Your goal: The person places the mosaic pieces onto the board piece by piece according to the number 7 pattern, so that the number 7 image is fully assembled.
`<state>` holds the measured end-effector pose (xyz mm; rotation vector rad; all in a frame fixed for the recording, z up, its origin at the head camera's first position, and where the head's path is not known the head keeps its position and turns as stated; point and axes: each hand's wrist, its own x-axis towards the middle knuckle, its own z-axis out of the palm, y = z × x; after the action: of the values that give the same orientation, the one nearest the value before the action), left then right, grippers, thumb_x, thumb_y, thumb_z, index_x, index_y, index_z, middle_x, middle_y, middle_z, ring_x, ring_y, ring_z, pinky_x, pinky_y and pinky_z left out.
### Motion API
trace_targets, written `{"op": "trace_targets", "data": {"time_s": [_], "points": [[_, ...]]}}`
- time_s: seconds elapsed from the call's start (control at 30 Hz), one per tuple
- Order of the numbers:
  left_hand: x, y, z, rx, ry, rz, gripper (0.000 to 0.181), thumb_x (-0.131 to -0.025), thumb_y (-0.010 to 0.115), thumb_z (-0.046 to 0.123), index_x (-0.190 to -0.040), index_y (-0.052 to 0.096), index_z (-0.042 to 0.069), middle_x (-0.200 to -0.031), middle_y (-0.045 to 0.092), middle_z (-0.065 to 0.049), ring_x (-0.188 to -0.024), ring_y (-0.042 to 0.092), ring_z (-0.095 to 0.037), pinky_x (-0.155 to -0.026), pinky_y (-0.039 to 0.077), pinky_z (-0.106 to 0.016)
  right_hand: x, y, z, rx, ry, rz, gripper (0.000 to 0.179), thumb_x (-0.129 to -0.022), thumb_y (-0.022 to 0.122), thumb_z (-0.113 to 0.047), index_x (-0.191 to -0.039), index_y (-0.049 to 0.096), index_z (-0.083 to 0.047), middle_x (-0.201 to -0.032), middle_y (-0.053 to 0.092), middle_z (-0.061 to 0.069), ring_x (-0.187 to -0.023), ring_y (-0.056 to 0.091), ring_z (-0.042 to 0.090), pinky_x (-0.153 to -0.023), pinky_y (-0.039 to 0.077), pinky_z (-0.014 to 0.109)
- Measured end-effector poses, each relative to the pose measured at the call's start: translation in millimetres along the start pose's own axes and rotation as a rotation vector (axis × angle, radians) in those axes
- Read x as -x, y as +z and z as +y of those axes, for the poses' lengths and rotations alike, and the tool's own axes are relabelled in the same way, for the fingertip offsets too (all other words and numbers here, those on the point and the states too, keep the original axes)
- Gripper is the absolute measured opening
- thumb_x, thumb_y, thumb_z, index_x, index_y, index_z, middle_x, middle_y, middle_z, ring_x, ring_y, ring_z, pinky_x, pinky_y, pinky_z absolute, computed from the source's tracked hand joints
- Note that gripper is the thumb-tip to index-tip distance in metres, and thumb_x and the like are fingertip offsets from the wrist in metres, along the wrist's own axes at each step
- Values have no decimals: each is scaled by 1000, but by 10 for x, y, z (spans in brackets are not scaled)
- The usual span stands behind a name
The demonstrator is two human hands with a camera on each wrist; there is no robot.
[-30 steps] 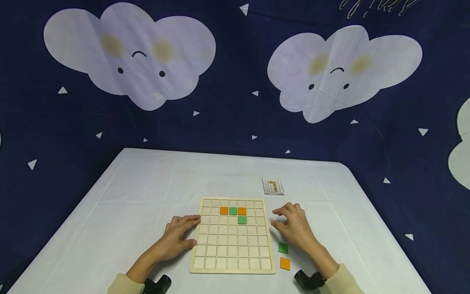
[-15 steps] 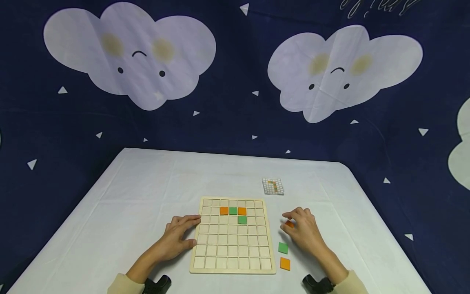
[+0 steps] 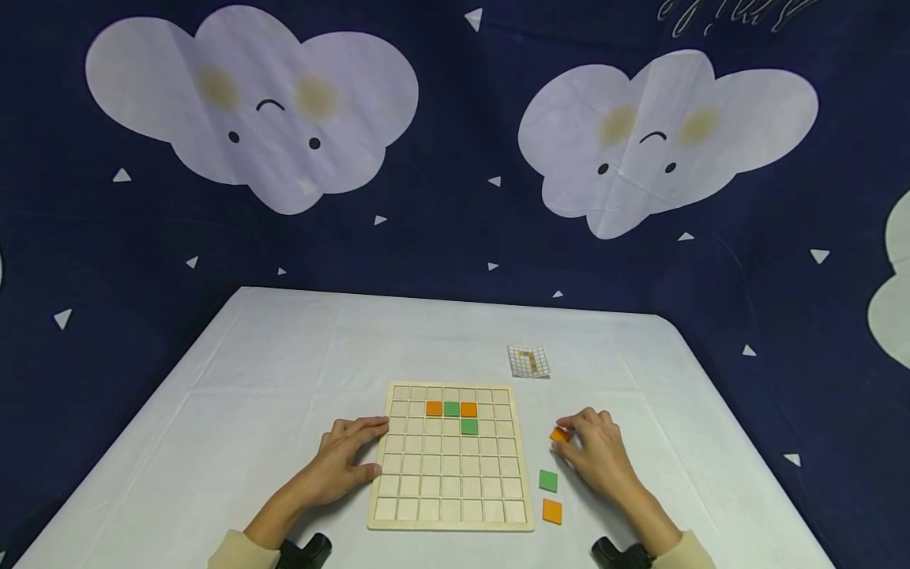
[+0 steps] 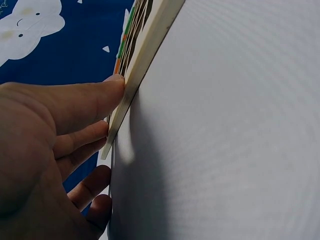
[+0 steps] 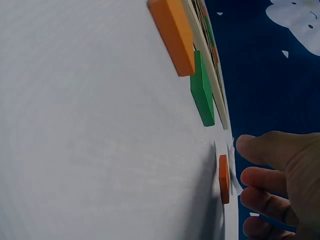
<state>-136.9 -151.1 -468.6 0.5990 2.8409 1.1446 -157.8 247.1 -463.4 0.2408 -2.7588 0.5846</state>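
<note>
In the head view, my left hand (image 3: 341, 462) rests at the left edge of a wooden grid board (image 3: 455, 466), its thumb and fingertips touching the rim. Two orange tiles and two green tiles sit in the board's upper cells, among them a green tile (image 3: 469, 427). My right hand (image 3: 597, 450) is right of the board, thumb and fingers parted around a loose orange tile (image 3: 560, 435). The right wrist view shows this orange tile (image 5: 224, 179) on the table with a gap to the fingertips. Nearer me lie a loose green tile (image 3: 548, 480) and another orange tile (image 3: 552, 511).
A small pattern card (image 3: 528, 361) printed with a coloured grid lies beyond the board's far right corner. The white-covered table (image 3: 298, 356) ends at a dark blue cloth backdrop (image 3: 455, 237) with clouds.
My right hand has moved right, away from the board's edge. The loose orange tile, hidden a second ago, now shows between its thumb and fingers. My left hand has stayed put.
</note>
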Motion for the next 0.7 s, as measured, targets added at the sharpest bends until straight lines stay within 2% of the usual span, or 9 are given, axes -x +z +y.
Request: {"op": "trace_targets", "data": {"time_s": [0.27,0.7], "points": [[-2,9,-8,-3,1,4,57,-79,73,20,-131,55,9,-142,49,-1,-114,37,-17,-85,25,-35,14,35,65,20,12,16,30,-66,81,-18,-93,73,-8,-84,62,2,-81,47,19,-73,33,35],[-4,9,-5,-6,3,5,56,-79,73,19,-131,56,9,-142,49,0,-114,36,-17,-86,25,-37,18,36,106,36,40,-12,28,-69,78,-19,-93,73,-7,-86,63,4,-83,48,21,-73,33,37]]}}
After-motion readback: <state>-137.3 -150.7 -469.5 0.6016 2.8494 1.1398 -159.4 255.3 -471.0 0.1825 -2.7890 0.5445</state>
